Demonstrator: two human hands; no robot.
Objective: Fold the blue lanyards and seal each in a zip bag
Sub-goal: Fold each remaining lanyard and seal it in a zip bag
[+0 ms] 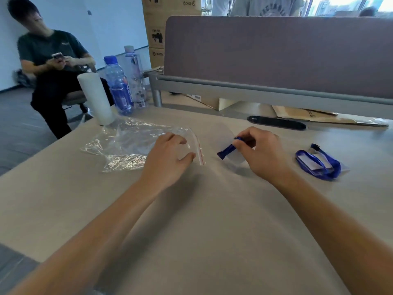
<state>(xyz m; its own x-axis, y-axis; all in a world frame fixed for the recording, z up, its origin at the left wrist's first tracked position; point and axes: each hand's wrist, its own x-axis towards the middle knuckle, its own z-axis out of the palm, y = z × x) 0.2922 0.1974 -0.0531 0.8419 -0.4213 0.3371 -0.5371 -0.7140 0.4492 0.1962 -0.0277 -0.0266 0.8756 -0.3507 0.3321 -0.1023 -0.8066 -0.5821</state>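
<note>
You sit at a beige table (191, 220) backed by a grey-brown partition (276, 54), with cardboard boxes (157, 37) stacked behind it. At the table's far left corner stand a white roll (95, 99) and two water bottles, a blue-labelled one (119, 88) in front and a clear one (135, 77) just behind it. Off to the left a person (51, 67) sits on a chair holding a phone.

Your left hand (168, 154) rests on the zip bag (136, 145), fingers loosely curved, thumb and forefinger at the bag's red-striped mouth; whether they pinch the plastic, you cannot tell from this view. More clear bags lie crumpled beneath and to the left.

Your right hand (257, 150) is curled round a folded blue lanyard (228, 149), one end poking out toward the bag, with its clear badge sleeve showing just below your fingers. The lanyard is near the bag's mouth but apart from it.

To your right, well apart, a second blue lanyard (321, 162) lies coiled on the table with its card holder. A black strip (276, 122) lies beneath the partition.
</note>
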